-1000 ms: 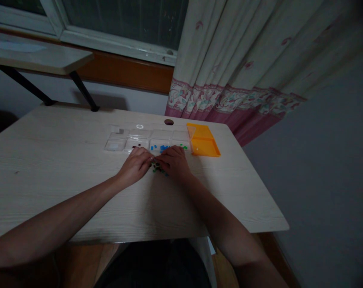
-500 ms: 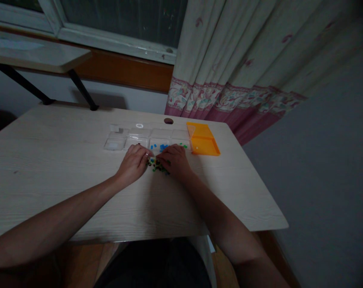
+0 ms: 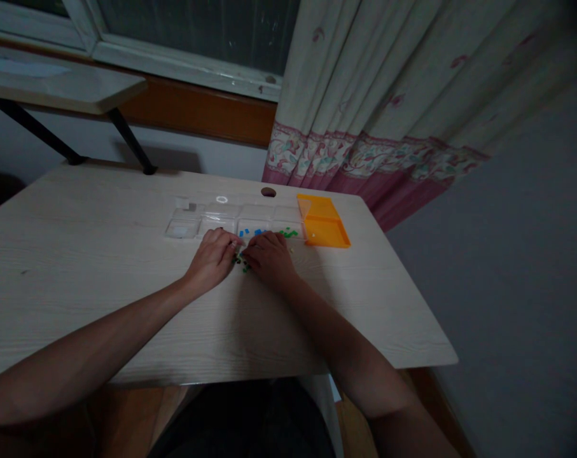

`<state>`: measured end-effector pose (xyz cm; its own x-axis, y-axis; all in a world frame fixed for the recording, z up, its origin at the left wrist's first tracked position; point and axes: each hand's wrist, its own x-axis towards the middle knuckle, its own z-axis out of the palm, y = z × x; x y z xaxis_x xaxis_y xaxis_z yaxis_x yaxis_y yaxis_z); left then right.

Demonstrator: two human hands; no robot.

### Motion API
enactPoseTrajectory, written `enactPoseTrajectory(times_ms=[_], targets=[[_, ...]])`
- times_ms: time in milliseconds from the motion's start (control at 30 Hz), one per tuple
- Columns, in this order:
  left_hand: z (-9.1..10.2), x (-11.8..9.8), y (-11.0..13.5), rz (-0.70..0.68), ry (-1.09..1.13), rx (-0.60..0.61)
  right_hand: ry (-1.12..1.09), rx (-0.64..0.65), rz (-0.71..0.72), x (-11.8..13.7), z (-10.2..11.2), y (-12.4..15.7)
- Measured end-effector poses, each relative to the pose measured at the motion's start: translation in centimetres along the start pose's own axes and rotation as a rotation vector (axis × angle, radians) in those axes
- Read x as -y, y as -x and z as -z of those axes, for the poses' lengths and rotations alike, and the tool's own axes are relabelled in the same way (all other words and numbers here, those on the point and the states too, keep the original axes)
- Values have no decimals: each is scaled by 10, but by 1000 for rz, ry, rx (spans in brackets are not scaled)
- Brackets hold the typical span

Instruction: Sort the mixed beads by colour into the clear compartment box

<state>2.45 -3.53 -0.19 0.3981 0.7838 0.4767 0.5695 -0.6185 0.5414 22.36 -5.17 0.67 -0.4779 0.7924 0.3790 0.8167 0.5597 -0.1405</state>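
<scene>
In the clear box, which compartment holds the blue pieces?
The third compartment from the left in the near row of the clear box holds the blue pieces. Its right neighbour, beside the orange tray, holds green pieces.

dim room | window (image 3: 173,32) | floral curtain (image 3: 388,95) | pale wooden table (image 3: 78,254)

I get one view only, from the camera worn on the person's head. It sits above the near edge of the table (image 3: 78,267), facing forward and down. The left hand (image 3: 214,254) and right hand (image 3: 269,257) lie mid-frame at arm's reach, while the window (image 3: 197,32) and curtain (image 3: 364,95) fill the far top.
</scene>
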Motion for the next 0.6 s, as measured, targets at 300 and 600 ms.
enactPoseTrajectory(times_ms=[300,600], targets=[[0,0,0,11,21,-18,-85,-263,-367,-32,3,-2],[0,-2,-1,11,22,-27,-58,-323,-437,-46,-3,-3]])
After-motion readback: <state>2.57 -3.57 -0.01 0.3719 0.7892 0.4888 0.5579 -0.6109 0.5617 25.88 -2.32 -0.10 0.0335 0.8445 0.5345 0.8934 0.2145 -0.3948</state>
